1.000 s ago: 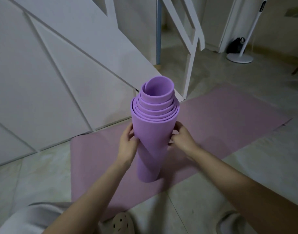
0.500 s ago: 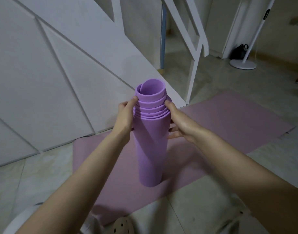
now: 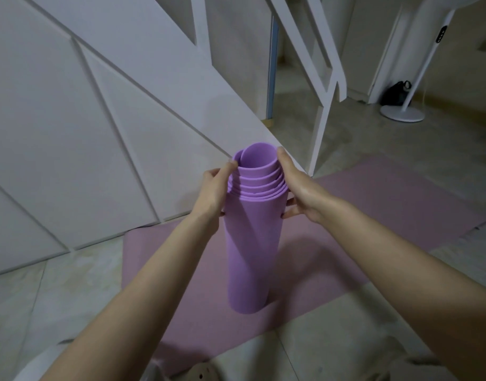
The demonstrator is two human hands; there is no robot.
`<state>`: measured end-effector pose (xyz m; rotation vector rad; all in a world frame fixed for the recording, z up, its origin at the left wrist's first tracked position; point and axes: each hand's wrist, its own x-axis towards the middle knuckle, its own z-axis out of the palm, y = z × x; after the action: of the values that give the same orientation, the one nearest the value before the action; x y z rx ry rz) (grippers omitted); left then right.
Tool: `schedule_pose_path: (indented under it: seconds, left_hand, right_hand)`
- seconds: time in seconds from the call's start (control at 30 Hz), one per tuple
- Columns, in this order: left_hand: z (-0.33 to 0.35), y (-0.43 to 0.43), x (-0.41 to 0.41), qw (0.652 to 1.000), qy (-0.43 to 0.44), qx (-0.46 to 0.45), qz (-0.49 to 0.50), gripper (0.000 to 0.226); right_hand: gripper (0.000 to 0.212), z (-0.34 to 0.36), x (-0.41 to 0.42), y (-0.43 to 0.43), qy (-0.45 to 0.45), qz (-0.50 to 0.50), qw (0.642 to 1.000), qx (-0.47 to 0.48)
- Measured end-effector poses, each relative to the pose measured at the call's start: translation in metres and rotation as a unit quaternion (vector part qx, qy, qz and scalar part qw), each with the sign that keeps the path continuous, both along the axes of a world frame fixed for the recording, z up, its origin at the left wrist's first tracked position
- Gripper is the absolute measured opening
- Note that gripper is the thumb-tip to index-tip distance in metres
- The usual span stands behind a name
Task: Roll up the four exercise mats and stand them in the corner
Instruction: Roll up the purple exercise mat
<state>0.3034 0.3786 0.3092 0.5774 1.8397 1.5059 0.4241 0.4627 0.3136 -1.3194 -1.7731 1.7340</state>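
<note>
A purple mat (image 3: 251, 251) is rolled up and stands upright on its end on a pink mat (image 3: 374, 204), which lies flat on the tiled floor (image 3: 401, 325) beside a white panelled wall (image 3: 57, 133). The roll's top is uneven: the inner turns stick up higher than the outer ones, in steps.

Both hands hold the roll near its top. The left hand (image 3: 215, 188) grips it from the left, with the thumb pressed against the tallest inner turn; its other fingers go round the far side and are hidden. The right hand (image 3: 297, 185) lies against the right side, one finger reaching up along the stepped turns to the top edge. Its lower fingers curl in against the outer wrap, though I cannot tell exactly which fingers these are.

Behind the roll a white stair railing (image 3: 323, 78) rises. Further back stand a white round-based stand (image 3: 402, 114) and a black bag (image 3: 396, 93).
</note>
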Motion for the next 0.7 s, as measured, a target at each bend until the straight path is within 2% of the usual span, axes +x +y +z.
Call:
schedule_pose_path:
  seconds: [0.13, 0.17, 0.23, 0.3, 0.37, 0.47, 0.6, 0.7]
  left_hand:
    - [-0.004, 0.006, -0.003, 0.998, 0.036, 0.037, 0.033, 0.025]
    - [-0.003, 0.009, -0.005, 0.996, 0.059, 0.052, 0.040, 0.026]
    - [0.002, 0.013, -0.006, 0.988, 0.134, 0.065, 0.034, 0.036]
    - [0.004, 0.014, -0.005, 0.966, 0.250, 0.057, 0.001, 0.040]
    - [0.001, 0.015, -0.007, 0.943, 0.330, 0.039, -0.036, 0.042]
    - [-0.004, 0.019, -0.014, 0.926, 0.370, -0.012, -0.070, 0.043]
    - [-0.008, 0.022, -0.014, 0.918, 0.379, -0.058, -0.103, 0.044]
    - [-0.011, 0.021, -0.019, 0.924, 0.360, -0.061, -0.111, 0.042]
  right_hand:
    - [0.061, 0.007, -0.002, 0.005, -0.032, 0.025, 0.999, 0.025]
    - [0.060, 0.006, -0.004, 0.005, -0.036, 0.029, 0.998, 0.030]
    - [0.060, 0.005, -0.008, 0.005, -0.045, 0.035, 0.997, 0.043]
    - [0.063, 0.003, -0.012, 0.005, -0.057, 0.034, 0.996, 0.056]
    - [0.070, 0.000, -0.014, 0.007, -0.067, 0.032, 0.995, 0.058]
    - [0.070, -0.005, -0.014, 0.010, -0.048, 0.017, 0.995, 0.082]
    - [0.052, -0.008, -0.013, 0.010, 0.009, 0.013, 0.971, 0.238]
    - [0.053, -0.007, -0.015, 0.016, -0.008, 0.030, 0.970, 0.239]
